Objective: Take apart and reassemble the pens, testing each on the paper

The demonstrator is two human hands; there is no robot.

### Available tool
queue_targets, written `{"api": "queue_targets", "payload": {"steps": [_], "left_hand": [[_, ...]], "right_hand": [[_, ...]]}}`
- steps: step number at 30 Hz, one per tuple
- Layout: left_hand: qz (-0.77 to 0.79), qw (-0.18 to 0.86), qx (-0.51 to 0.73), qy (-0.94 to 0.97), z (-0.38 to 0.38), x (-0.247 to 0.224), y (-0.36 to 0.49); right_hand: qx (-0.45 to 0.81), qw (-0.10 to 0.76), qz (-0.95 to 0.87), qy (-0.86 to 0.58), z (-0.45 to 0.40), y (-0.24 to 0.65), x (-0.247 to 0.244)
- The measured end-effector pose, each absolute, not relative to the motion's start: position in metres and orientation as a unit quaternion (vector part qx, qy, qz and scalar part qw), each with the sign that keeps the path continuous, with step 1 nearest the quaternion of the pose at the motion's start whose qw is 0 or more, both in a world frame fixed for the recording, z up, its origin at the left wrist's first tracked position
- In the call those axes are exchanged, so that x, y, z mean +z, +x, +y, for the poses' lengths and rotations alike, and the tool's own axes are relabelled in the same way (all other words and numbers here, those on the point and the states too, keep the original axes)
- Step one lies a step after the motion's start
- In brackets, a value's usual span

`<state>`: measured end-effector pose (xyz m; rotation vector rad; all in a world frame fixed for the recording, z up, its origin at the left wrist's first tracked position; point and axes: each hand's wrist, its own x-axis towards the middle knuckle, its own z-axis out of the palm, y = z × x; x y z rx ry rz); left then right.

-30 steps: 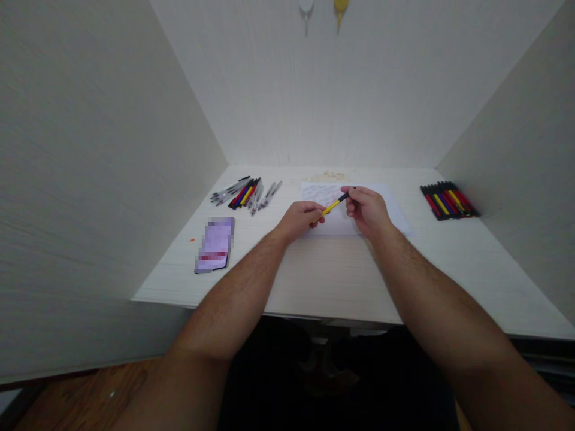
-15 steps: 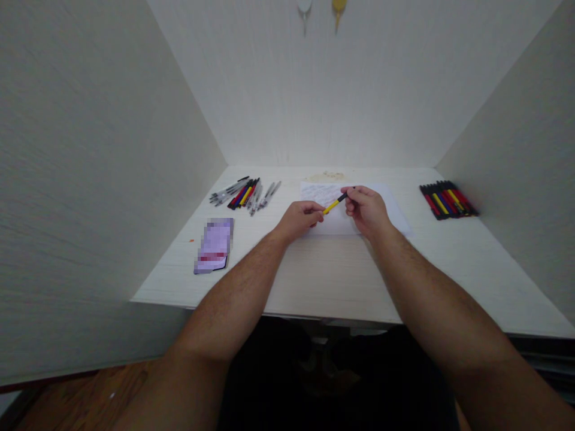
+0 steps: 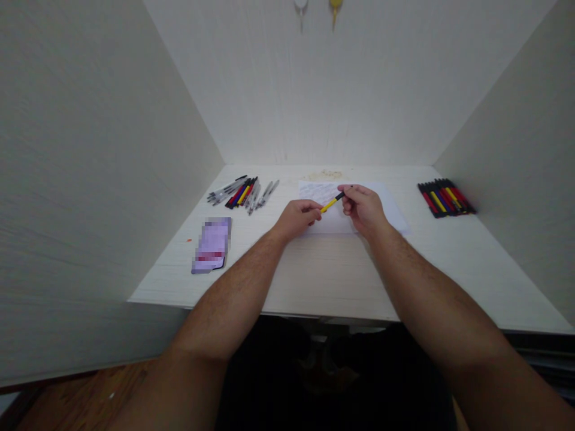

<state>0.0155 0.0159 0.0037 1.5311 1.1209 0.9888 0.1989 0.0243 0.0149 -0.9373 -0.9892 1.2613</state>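
A yellow pen with a black end (image 3: 330, 204) slants between my two hands above a sheet of white paper (image 3: 390, 209). My left hand (image 3: 298, 220) pinches its lower yellow end between thumb and fingers. The black upper end is gripped by the fingertips of my right hand (image 3: 365, 209), which partly cover it. Rows of marks or writing (image 3: 314, 191) show on the paper's left part; the hands hide some of its near side.
Left on the white desk (image 3: 332, 275) lie clear-barrelled pens (image 3: 229, 191), coloured pens (image 3: 242, 193) and a phone with a purplish, blurred screen (image 3: 213, 242). A row of black-ended coloured pens (image 3: 444, 197) lies at right. Panels enclose the desk's back and sides.
The whole view has shifted slightly. Both hands keep their grip on the yellow pen, in nearly the same pose; nothing else has visibly moved.
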Motion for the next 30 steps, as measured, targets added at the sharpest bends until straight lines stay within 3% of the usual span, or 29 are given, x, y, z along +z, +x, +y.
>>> {"api": "queue_targets", "payload": {"steps": [30], "left_hand": [[0.462, 0.445, 0.395, 0.657, 0.0152, 0.0012, 0.0133]], "right_hand": [[0.539, 0.616, -0.422, -0.390, 0.0254, 0.1980, 0.0148]]}}
